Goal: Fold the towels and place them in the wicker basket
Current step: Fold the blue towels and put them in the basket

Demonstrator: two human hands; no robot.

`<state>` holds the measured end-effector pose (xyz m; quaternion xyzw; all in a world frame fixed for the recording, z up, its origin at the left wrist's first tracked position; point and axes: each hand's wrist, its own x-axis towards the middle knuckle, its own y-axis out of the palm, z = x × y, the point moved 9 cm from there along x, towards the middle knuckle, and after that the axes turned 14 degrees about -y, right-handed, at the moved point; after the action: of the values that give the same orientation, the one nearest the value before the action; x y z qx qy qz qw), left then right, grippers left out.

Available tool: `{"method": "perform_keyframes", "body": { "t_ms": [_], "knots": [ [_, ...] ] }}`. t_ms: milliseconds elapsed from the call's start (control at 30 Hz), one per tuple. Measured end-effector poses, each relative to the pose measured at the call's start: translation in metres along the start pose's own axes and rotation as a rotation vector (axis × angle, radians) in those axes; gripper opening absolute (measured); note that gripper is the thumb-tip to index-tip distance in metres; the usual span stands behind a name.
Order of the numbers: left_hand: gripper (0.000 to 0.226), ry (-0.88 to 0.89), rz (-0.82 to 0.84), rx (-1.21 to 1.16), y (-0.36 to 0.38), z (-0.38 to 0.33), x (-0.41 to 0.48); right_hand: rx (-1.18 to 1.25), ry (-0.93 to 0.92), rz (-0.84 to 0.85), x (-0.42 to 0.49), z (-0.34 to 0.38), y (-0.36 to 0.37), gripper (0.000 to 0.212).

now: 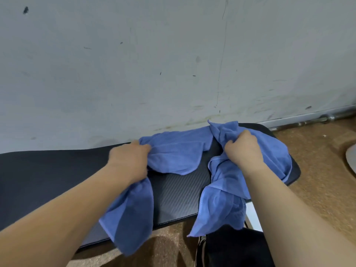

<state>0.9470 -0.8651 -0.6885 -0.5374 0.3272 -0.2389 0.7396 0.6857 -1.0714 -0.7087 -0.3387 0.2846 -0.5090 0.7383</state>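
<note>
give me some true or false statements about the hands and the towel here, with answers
1. The left hand and the right hand both grip the blue towel. True.
2. The towel is folded into a neat square. False: it is bunched and crumpled, and its ends hang over the near edge of the table.
3. The towel lies on a black table that stands against a wall. True.
4. A wicker basket stands on the table beside the towel. False: no basket is in view.
</note>
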Motion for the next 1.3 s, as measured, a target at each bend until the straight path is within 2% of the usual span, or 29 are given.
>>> {"method": "perform_keyframes", "body": {
  "t_ms": [100, 200, 233, 300, 367, 433, 500, 533, 600, 667, 767, 833, 900, 967, 1000, 1067, 1100, 1133, 1167, 1233, 1300],
  "knots": [
    [0.049, -0.036, 0.02, 0.029, 0.015, 0.041, -0.015, -0.225, -0.047, 0.038, -0.014, 0.035, 0.01, 0.057],
    [0.064, -0.011, -0.053, 0.042, 0.031, 0.068, -0.031, -0.41, -0.333, 0.053, -0.043, 0.108, 0.032, 0.061],
    [0.07, -0.025, -0.093, 0.025, 0.031, 0.079, -0.036, -0.389, -0.459, 0.138, -0.053, 0.13, 0.053, 0.058],
    [0.074, -0.079, -0.222, -0.02, 0.022, 0.103, -0.046, -0.306, -0.642, 0.428, -0.081, 0.159, 0.1, 0.059],
    [0.067, -0.106, -0.361, -0.153, 0.012, 0.119, -0.065, -0.311, -0.704, 0.717, -0.107, 0.167, 0.138, 0.067],
    [0.062, -0.102, -0.259, -0.301, 0.024, 0.12, -0.081, -0.402, -0.689, 0.833, -0.118, 0.166, 0.158, 0.068],
    [0.066, -0.093, -0.063, -0.353, 0.051, 0.115, -0.087, -0.482, -0.693, 0.752, -0.115, 0.174, 0.161, 0.061],
    [0.069, -0.093, -0.024, -0.35, 0.059, 0.118, -0.085, -0.508, -0.697, 0.683, -0.113, 0.181, 0.158, 0.055],
    [0.071, -0.111, -0.004, -0.33, 0.065, 0.134, -0.076, -0.592, -0.713, 0.586, -0.114, 0.197, 0.154, 0.037],
    [0.069, -0.122, -0.026, -0.226, 0.066, 0.156, -0.069, -0.687, -0.733, 0.58, -0.122, 0.211, 0.156, 0.02],
    [0.059, -0.22, -0.109, 0.055, 0.062, 0.207, -0.064, -0.665, -0.729, 0.716, -0.147, 0.22, 0.173, 0.006],
    [0.062, -0.363, -0.12, 0.141, 0.059, 0.246, -0.067, -0.592, -0.718, 0.859, -0.171, 0.224, 0.186, 0.015],
    [0.071, -0.431, -0.127, 0.11, 0.051, 0.257, -0.078, -0.471, -0.724, 1.02, -0.195, 0.23, 0.195, 0.029],
    [0.062, -0.299, -0.163, -0.031, 0.047, 0.228, -0.09, -0.207, -0.614, 1.152, -0.213, 0.236, 0.197, 0.035],
    [0.052, -0.199, -0.148, -0.163, 0.048, 0.207, -0.098, -0.073, -0.55, 1.142, -0.212, 0.24, 0.196, 0.031],
    [0.042, -0.05, 0.006, -0.39, 0.062, 0.17, -0.111, 0.084, -0.545, 0.962, -0.189, 0.248, 0.19, 0.018],
    [0.045, -0.009, 0.078, -0.427, 0.072, 0.159, -0.112, 0.035, -0.633, 0.834, -0.173, 0.251, 0.185, 0.013],
    [0.048, 0.019, 0.084, -0.416, 0.081, 0.153, -0.111, -0.066, -0.744, 0.735, -0.161, 0.253, 0.183, 0.014],
    [0.046, 0.032, 0.027, -0.415, 0.083, 0.152, -0.108, -0.174, -0.843, 0.695, -0.154, 0.251, 0.186, 0.029],
    [0.034, 0.028, -0.127, -0.472, 0.082, 0.159, -0.103, -0.301, -0.895, 0.782, -0.154, 0.235, 0.201, 0.064],
    [0.031, 0.036, -0.227, -0.509, 0.081, 0.165, -0.097, -0.382, -0.857, 0.879, -0.158, 0.218, 0.213, 0.087]
  ]
}}
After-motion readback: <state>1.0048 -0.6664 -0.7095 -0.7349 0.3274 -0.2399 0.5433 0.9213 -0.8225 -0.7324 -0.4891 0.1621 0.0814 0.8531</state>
